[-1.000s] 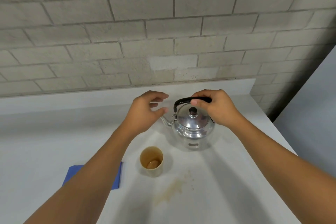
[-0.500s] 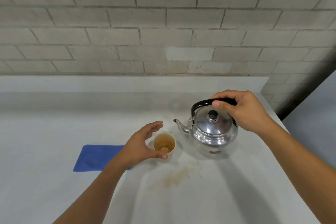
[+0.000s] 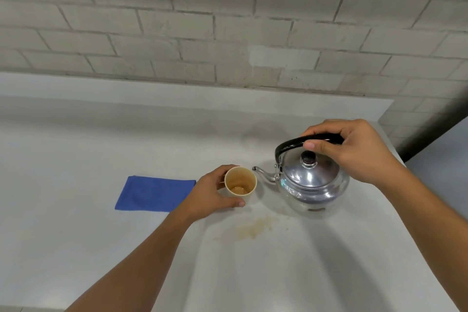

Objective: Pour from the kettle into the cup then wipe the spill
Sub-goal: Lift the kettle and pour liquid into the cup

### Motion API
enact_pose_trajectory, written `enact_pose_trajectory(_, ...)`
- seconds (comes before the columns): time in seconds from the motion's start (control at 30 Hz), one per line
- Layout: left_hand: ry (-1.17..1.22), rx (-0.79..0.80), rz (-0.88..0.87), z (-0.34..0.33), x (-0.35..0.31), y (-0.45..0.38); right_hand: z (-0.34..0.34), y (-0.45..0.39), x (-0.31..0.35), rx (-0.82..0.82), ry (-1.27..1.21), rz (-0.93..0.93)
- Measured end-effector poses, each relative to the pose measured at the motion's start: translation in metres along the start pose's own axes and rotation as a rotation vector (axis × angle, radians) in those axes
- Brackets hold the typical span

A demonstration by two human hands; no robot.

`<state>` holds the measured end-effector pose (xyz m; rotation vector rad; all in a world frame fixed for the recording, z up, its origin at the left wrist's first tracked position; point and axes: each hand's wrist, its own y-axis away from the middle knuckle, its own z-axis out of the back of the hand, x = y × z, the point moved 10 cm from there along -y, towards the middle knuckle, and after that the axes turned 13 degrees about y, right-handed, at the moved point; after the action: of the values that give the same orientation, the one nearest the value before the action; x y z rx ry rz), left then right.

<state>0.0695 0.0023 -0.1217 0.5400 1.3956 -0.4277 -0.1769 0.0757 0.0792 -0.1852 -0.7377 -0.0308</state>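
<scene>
Head view — right hand (image 3: 354, 151) wrapped around the kettle (image 3: 310, 182) handle, left hand (image 3: 212, 194) cupping the cup (image 3: 240, 182). Spout aims straight at the cup, just beside it — spill (image 3: 255, 230) lies nearer the body, cloth (image 3: 154, 194) outside the left hand.

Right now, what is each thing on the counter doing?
kettle: upright, lid on, spout toward the cup.
cup: upright, a little brown liquid at the bottom.
blue cloth: lying flat, untouched.
spill: brown, not wiped.
left hand: curled around the cup.
right hand: gripping the kettle's handle.
</scene>
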Motion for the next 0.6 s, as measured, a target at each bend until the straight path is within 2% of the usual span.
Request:
enact_pose_trajectory(0.47, 0.041, -0.017, 0.01, -0.001, 0.006, -0.003, -0.009, -0.004, 0.045, 0.082, 0.266, 0.143)
enact_pose_trajectory(0.6, 0.056, -0.018, 0.011, -0.002, 0.006, -0.002, -0.01, -0.006, 0.046, 0.096, 0.277, 0.145)
